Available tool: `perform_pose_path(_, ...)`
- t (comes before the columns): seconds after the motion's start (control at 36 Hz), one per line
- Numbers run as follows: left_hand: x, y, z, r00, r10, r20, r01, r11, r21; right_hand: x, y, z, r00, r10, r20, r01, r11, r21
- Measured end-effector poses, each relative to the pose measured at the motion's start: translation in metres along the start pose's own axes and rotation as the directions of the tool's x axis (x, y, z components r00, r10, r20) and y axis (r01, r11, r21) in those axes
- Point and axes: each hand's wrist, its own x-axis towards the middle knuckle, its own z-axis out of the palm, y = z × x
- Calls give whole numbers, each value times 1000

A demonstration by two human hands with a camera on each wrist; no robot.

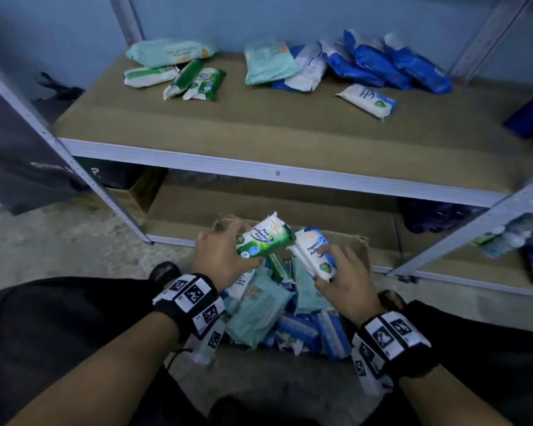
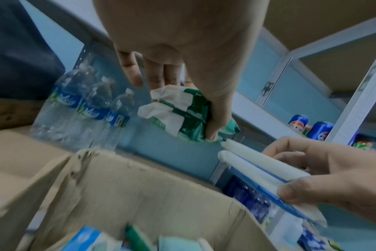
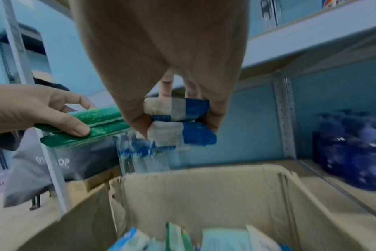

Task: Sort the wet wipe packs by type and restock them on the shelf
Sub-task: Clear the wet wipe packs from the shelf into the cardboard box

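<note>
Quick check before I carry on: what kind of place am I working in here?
Likely a shop stockroom or storage room: metal shelving with sorted wet wipe packs, an open cardboard box of more packs, and shrink-wrapped water bottles on the bottom shelf.

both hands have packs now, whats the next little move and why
Probably lift the left hand and set its green pine packs beside the green packs on the shelf. Both hands already grip packs above the box, and that group matches.

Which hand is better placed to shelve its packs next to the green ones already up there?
Left hand: it holds green packs, and the shelf's green group lies on its side.
</note>
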Motion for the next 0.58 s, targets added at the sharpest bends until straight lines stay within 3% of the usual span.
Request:
perform_pose_path(0.11, -12, -20, 37, 970, -91, 224, 65, 991, 120, -11, 21, 34, 962, 85, 260, -68, 995, -72)
perform_pose_path(0.19, -21, -36, 61, 922, -136, 362, 58, 974, 220, -22, 33, 57, 871, 87, 484, -52, 995, -86)
perform_pose_path(0.36, -30, -65, 89, 734, -272, 622, 139, 957, 256, -34, 45, 87, 714, 101, 693, -18, 992, -126)
perform_pose_path(0.44, -30, -75, 98, 731, -298, 614, 169, 951, 260, -34, 54, 91, 727, 128, 675, -72, 991, -110)
perform_pose_path(0.58, -20, -75, 112, 784, -367, 501, 322, 930, 178, -21, 64, 80, 805, 209, 555, -197, 977, -83)
